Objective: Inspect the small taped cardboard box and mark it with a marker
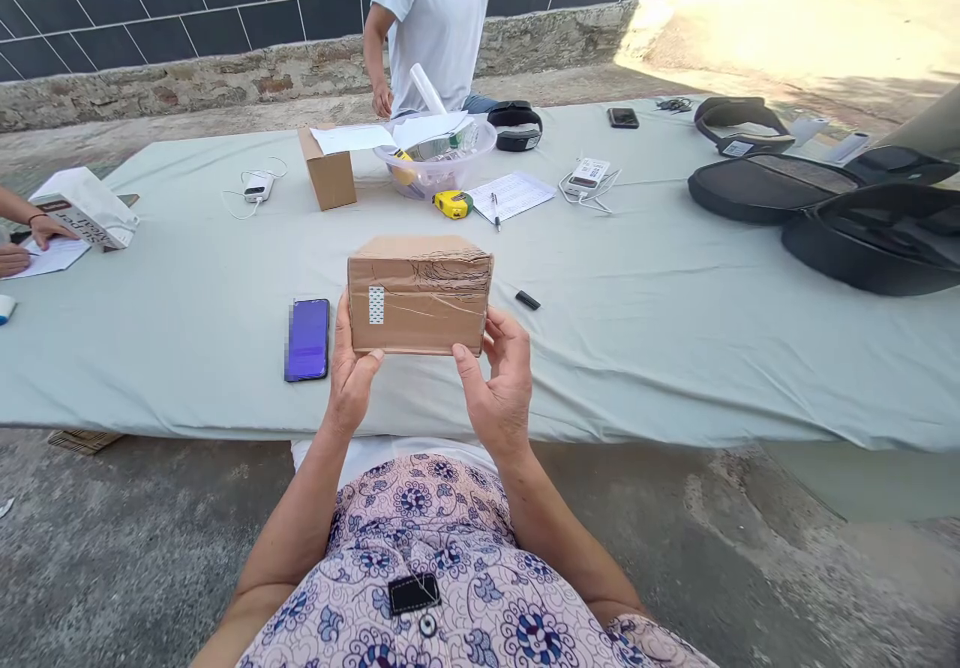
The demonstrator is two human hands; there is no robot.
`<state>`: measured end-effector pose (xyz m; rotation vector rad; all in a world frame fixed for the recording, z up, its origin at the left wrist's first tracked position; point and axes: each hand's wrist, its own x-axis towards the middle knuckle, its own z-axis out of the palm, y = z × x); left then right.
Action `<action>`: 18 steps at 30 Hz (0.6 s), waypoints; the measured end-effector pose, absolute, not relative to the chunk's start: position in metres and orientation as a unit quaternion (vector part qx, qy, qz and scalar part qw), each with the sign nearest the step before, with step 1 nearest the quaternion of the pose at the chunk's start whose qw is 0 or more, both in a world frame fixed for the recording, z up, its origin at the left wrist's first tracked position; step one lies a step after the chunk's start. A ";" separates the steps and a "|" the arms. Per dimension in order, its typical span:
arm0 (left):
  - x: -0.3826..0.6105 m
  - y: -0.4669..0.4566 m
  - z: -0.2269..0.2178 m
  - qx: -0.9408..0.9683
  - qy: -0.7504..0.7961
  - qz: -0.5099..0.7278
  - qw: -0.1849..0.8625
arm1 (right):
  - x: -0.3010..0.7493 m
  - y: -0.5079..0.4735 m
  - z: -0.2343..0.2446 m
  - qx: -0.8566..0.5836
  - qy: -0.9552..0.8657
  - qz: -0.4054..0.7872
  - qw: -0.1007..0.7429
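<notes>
Flowery pink-and-blue fabric (450,548) is what's parked closest to the camera, with a black patch and a button sewn on the front. Biggest thing around is the long table (652,348), which is draped in a pale grey-green cloth. Behind it, a white T-shirt (442,28) is worn by another person. Chunky black cases (885,243) are bunched up over on the right end.

Past the middle, a see-through plastic tub (442,180) is loaded with papers and bits. Now the main item: a brown cardboard box (427,323) is held up over the near part of the table, centre of view; whether its base touches the cloth can't be told. It's gripped from both ends, the left hand (351,373) and right hand (504,378) each wrapped round one side, thumbs at the bottom front edge. Dark squiggly lines are spread over its upper right, and a little patterned sticker is stuck at left.

Going smaller, a lit phone (309,340) is laid just beside the left hand. Further off, a yellow tape measure (453,204) is left against the tub. A stubby black piece (528,300) is left near the right hand.
</notes>
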<state>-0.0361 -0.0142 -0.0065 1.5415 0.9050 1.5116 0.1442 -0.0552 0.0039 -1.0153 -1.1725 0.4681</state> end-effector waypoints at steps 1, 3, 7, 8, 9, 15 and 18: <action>-0.036 -0.015 -0.006 0.608 0.360 0.593 0.386 | 0.144 -0.055 0.004 -0.454 -0.526 0.207 0.689; -0.036 -0.016 -0.005 0.613 0.369 0.594 0.369 | 0.143 -0.054 0.003 -0.453 -0.531 0.203 0.686; -0.035 -0.017 -0.001 0.626 0.395 0.586 0.329 | 0.142 -0.054 0.001 -0.450 -0.537 0.194 0.687; -0.035 -0.017 0.000 0.631 0.398 0.581 0.326 | 0.142 -0.054 0.001 -0.451 -0.534 0.193 0.689; -0.036 -0.017 0.000 0.636 0.397 0.575 0.328 | 0.142 -0.054 0.001 -0.455 -0.528 0.192 0.691; -0.041 -0.015 -0.009 0.659 0.370 0.562 0.337 | 0.157 -0.048 0.004 -0.481 -0.498 0.216 0.689; -0.040 -0.014 -0.013 0.673 0.341 0.571 0.323 | 0.168 -0.044 0.010 -0.490 -0.500 0.219 0.680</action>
